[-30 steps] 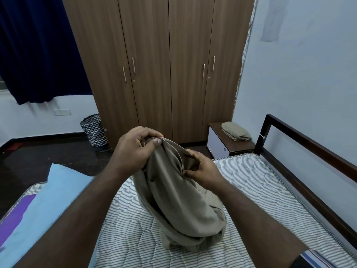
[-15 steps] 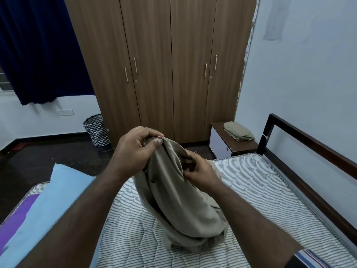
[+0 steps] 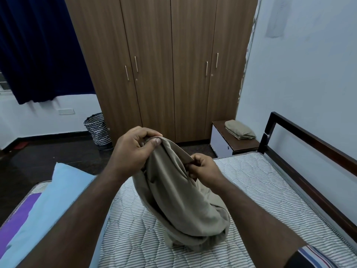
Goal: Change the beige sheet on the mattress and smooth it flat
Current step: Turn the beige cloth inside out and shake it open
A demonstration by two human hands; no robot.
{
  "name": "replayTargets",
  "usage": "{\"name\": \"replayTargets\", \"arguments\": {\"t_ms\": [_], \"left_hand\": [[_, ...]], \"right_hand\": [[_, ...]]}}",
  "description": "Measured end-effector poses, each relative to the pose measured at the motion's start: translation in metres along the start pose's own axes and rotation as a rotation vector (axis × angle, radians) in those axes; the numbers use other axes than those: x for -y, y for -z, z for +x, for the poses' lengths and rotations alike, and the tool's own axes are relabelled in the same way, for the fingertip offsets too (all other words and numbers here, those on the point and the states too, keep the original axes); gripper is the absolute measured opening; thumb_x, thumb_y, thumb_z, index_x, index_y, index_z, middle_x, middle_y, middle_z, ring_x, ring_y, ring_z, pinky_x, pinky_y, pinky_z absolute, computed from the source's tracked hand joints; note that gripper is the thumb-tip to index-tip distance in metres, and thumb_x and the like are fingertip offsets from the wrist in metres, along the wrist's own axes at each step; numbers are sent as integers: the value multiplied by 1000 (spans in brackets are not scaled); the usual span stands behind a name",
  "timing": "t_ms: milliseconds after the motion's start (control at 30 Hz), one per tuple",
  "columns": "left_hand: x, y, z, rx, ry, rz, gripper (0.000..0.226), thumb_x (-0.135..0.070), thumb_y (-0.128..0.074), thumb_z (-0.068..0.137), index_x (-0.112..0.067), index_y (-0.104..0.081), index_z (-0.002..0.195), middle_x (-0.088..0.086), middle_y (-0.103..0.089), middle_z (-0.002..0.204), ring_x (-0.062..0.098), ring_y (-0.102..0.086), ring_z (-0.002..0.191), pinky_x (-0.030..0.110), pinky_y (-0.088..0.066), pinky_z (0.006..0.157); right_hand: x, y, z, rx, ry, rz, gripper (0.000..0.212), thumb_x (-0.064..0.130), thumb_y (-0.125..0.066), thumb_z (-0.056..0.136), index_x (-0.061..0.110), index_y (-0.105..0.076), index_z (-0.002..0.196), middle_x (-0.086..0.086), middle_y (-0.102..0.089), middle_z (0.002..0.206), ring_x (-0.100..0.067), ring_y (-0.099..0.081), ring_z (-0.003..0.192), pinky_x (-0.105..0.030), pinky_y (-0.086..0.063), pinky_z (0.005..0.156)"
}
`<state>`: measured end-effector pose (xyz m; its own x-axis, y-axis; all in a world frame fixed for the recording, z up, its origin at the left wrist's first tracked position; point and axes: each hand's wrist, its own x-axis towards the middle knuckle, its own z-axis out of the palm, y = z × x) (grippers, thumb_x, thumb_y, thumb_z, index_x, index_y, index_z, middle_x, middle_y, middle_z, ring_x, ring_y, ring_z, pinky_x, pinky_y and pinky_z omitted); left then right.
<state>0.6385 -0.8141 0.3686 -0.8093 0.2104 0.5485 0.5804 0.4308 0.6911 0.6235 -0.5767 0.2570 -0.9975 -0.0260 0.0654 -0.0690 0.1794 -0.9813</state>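
Observation:
A bunched beige sheet [image 3: 181,202] hangs in a long heap, its lower end resting on the bare striped mattress [image 3: 257,190]. My left hand [image 3: 133,151] pinches the sheet's top edge between thumb and fingers. A little lower and to the right, my right hand [image 3: 202,168] grips a fold of the same sheet. A second beige sheet [image 3: 239,129], folded, lies on the bedside table [image 3: 222,140] beyond the mattress's far corner.
A light blue pillow [image 3: 50,209] and a purple cloth [image 3: 17,217] lie on the mattress's left side. A dark bed frame rail [image 3: 313,140] runs along the right wall. A wooden wardrobe [image 3: 164,64] stands ahead, with a zigzag-patterned basket [image 3: 98,130] on the dark floor beside it.
Both hands keep hold of the sheet. My right hand has shifted slightly along the fold, and the view has tilted a little upward.

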Motion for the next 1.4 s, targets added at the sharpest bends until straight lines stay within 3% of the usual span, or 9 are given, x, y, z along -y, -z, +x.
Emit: {"name": "replayTargets", "arguments": {"t_ms": [133, 267, 400, 567, 700, 867, 1067, 1300, 1400], "left_hand": [[0, -1, 0, 12, -7, 6, 14, -12, -73, 90, -22, -77, 99, -7, -70, 95, 8, -64, 96, 17, -49, 81], [2, 1, -1, 6, 2, -1, 14, -12, -73, 90, -22, -77, 99, -6, -70, 95, 9, -64, 95, 21, -50, 81], [10, 5, -3, -17, 20, 2, 14, -13, -74, 90, -24, -77, 98, -7, -70, 93, 8, -64, 91, 25, -50, 79], [17, 6, -5, -22, 48, 4, 16, -14, -75, 89, -29, -77, 94, -6, -70, 92, 11, -65, 91, 27, -52, 79], [19, 2, -5, 1, 57, 46, 15, -16, -75, 89, -30, -77, 93, -6, -71, 92, 11, -65, 90, 27, -53, 79], [31, -2, -7, 26, 154, 125, 13, -19, -73, 89, -31, -77, 91, -13, -72, 93, 0, -65, 92, 23, -51, 80], [37, -1, 4, 38, 232, 161, 6, -30, -73, 89, -31, -78, 93, -18, -74, 93, -5, -65, 93, 26, -54, 85], [33, -2, 8, -4, 215, 151, 13, -23, -69, 91, -33, -77, 87, -20, -74, 87, -7, -65, 89, 15, -48, 77], [28, -4, 9, -43, 158, 127, 17, -19, -70, 90, -34, -76, 85, -18, -73, 87, -5, -65, 91, 15, -47, 79]], "right_hand": [[-1, -7, -1, 23, 18, -69, 25, -7, -67, 82, 17, -63, 89, 6, -69, 76, -7, -63, 73, -29, -52, 67], [1, -8, -2, 0, 20, -73, 30, -7, -72, 74, 19, -63, 85, 4, -69, 77, -10, -63, 73, -31, -51, 67], [7, 9, -1, -46, 14, -3, 15, -1, -74, 84, 11, -70, 90, -7, -72, 80, -20, -65, 72, -41, -55, 67], [11, 26, 1, -91, 30, -75, 14, 13, -67, 96, 20, -72, 85, -4, -70, 78, -18, -63, 66, -43, -55, 62], [5, 24, -3, -30, 29, -335, 17, 16, -63, 98, 22, -68, 82, 5, -70, 73, -15, -65, 64, -39, -55, 65], [8, 34, -6, 100, 15, -539, 14, 18, -65, 85, 28, -73, 86, 10, -75, 86, -9, -70, 84, -39, -58, 79], [34, 48, -1, -78, 48, -553, 22, 18, -59, 97, 30, -60, 80, 6, -67, 82, -14, -62, 80, -33, -48, 70], [38, 40, -6, 12, 13, -602, 20, 25, -57, 100, 25, -57, 80, 8, -61, 79, -12, -56, 77, -32, -43, 69], [32, 39, -9, 116, -39, -568, 12, 29, -67, 93, 26, -65, 81, 5, -68, 79, -14, -65, 79, -37, -52, 74]]}}
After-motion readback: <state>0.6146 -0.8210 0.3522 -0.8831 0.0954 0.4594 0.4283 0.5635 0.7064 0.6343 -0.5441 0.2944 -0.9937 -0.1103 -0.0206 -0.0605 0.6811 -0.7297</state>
